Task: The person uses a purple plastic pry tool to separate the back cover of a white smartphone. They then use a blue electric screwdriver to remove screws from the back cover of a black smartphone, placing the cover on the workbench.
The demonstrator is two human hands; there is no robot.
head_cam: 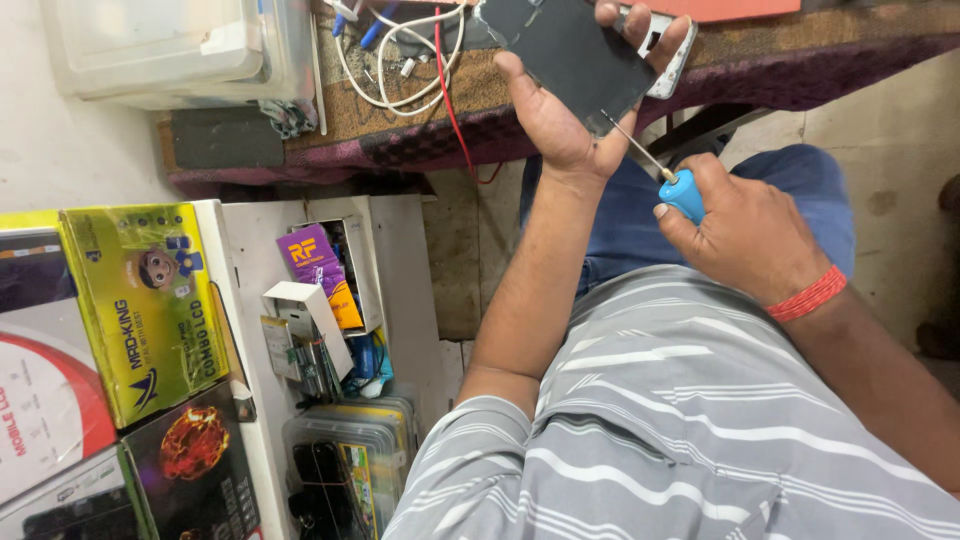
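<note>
A tabletop [520,95] covered with a patterned cloth is running across the far side, with white cables [400,60] lying on it. Just in front of it, the left hand [560,110] is cradling a dark phone [570,50], its grip wrapping the edges. The right hand [740,235] is pinching a blue-handled screwdriver [660,165], tip touching the phone's near edge

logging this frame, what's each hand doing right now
left hand: closed on a phone
right hand: closed on a screwdriver, tip at the phone's edge
</note>
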